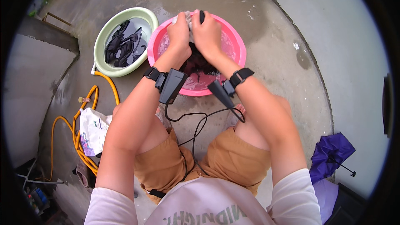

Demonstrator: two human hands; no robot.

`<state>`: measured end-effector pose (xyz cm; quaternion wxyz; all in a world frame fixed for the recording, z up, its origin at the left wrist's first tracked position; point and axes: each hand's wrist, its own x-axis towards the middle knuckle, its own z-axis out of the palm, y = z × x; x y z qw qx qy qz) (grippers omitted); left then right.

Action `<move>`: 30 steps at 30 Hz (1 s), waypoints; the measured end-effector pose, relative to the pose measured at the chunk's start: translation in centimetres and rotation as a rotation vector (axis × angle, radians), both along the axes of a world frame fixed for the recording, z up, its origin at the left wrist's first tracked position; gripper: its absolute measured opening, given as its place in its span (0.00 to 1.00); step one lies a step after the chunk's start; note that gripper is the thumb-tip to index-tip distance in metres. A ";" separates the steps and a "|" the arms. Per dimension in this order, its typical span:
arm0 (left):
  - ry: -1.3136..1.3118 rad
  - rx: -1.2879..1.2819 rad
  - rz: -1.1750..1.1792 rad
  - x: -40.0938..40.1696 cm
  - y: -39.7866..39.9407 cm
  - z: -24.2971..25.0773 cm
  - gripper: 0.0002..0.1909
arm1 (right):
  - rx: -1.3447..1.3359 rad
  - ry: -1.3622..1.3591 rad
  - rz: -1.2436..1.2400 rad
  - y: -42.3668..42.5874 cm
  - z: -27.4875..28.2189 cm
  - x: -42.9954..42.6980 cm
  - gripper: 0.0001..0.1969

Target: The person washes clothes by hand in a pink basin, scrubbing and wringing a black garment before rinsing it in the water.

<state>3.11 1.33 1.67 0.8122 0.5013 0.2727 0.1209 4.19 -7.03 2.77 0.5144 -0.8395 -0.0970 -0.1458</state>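
Observation:
Both hands are raised over a pink plastic basin (242, 51), gripping wet cloth. My left hand (179, 32) is closed on a light grey and black garment (189, 25). My right hand (207, 34) grips the same bunch close beside it, with a dark part poking out above the fingers. Dark fabric hangs from the hands into the basin, where soapy water (200, 81) shows. Much of the cloth is hidden behind my hands and wrists. To the left stands a pale green basin (97, 50) of water with black garments (123, 45) in it.
An orange hose (117, 90) runs from the green basin and coils at the left, beside a white printed bag (92, 128). Black cables (200, 125) hang between my wrists from strapped devices. A purple umbrella (331, 153) leans near the right wall. The concrete floor (268, 78) is partly wet.

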 end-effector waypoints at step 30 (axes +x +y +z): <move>-0.021 -0.093 0.075 0.2 0.0 -0.4 0.16 | -0.011 0.039 0.008 0.2 0.3 -1.1 0.20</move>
